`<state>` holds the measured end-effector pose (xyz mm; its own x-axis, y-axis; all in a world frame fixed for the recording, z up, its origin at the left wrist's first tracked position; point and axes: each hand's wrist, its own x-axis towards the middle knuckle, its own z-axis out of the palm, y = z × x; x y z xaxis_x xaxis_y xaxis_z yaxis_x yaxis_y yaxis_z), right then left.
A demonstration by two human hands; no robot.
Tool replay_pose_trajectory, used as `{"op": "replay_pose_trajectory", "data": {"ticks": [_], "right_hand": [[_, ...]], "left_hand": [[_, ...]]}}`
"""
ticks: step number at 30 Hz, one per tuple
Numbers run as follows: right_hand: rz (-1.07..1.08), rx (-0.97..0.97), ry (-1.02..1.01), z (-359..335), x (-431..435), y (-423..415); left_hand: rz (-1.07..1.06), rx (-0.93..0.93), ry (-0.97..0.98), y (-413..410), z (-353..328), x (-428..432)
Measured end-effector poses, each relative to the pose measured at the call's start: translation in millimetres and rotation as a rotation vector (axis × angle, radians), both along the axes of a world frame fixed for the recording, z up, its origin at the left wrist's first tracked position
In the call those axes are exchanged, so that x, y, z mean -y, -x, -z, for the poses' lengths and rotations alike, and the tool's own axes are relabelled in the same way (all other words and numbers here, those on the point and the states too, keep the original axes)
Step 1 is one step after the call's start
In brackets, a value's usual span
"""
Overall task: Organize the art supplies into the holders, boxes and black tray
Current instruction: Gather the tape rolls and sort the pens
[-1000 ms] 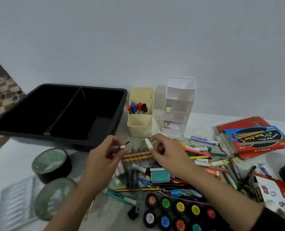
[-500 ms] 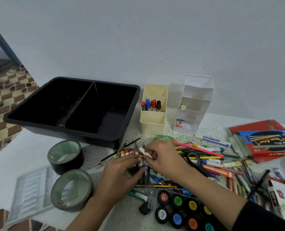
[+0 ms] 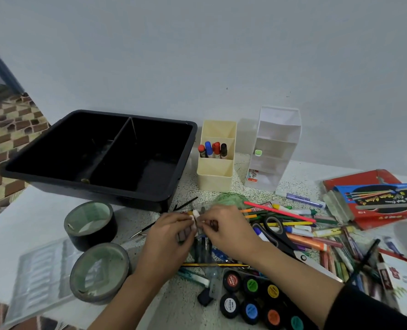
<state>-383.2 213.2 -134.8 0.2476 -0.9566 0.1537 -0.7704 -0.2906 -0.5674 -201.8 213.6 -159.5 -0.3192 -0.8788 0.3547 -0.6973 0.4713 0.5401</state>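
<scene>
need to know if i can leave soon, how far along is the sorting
Early stage. Done: four markers stand in the cream holder. In hand: the left hand and right hand pinch small white pieces. Left: pens, scissors, paint pots and two tape rolls lie loose; the black tray looks nearly bare.

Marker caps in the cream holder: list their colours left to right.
Caps: red, blue, red, black, best seen in head view.

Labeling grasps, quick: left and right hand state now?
Left hand: pinches a small white stick.
Right hand: fingers curled, contents cannot be told.
</scene>
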Motion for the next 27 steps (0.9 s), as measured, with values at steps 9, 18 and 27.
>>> {"op": "replay_pose_trajectory", "data": {"ticks": [9,18,27], "right_hand": [[0.038,0.078,-0.062,3.7,1.2,-2.9],[0.132,0.243,-0.01,-10.4,-4.7,18.0],[0.366,0.097,0.06,-31.5,-33.2,107.1]], "left_hand": [[0.025,0.053,-0.014,-3.6,2.7,3.3],[0.043,0.04,-0.018,5.4,-12.3,2.0],[0.321,0.016,-0.011,79.0,-31.6,25.2]]}}
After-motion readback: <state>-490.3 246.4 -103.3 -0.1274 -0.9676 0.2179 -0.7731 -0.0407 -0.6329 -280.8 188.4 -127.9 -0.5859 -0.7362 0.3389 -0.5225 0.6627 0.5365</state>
